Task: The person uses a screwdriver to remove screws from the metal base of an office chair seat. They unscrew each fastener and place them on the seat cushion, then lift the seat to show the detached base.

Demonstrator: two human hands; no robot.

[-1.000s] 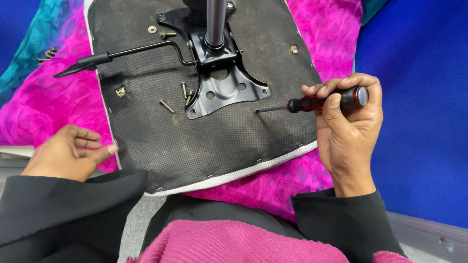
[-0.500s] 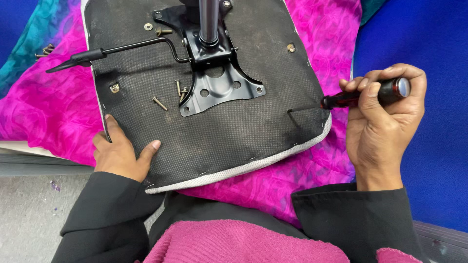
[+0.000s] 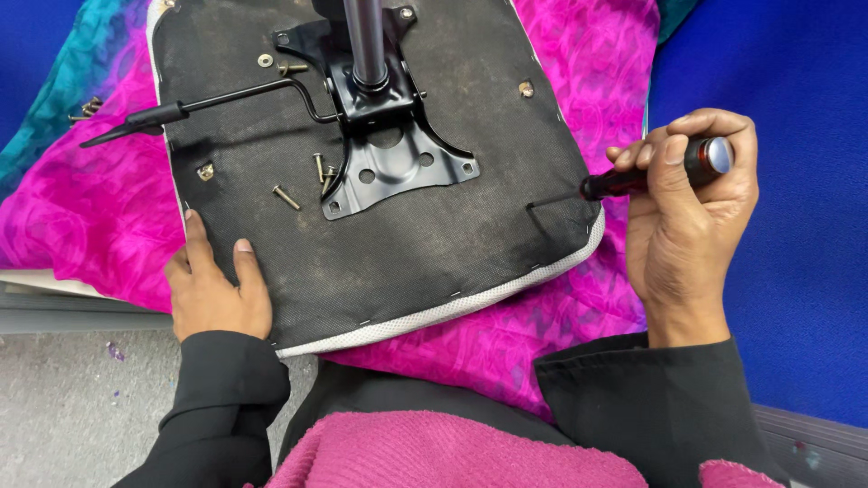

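Right, screwdriver [image 3: 633, 181] w/ red-black handle is gripped in the right hand [image 3: 687, 217], fingers curled tight round it, shaft lying over the seat base's [image 3: 407, 253] right edge. Left hand [image 3: 212, 285] lies flat, fingers spread, pressing the base's near-left corner. Black mounting plate [image 3: 384, 154] & post sit at centre; loose screws [image 3: 318, 172] just left of it. Pink cloth [image 3: 81, 217] underneath.
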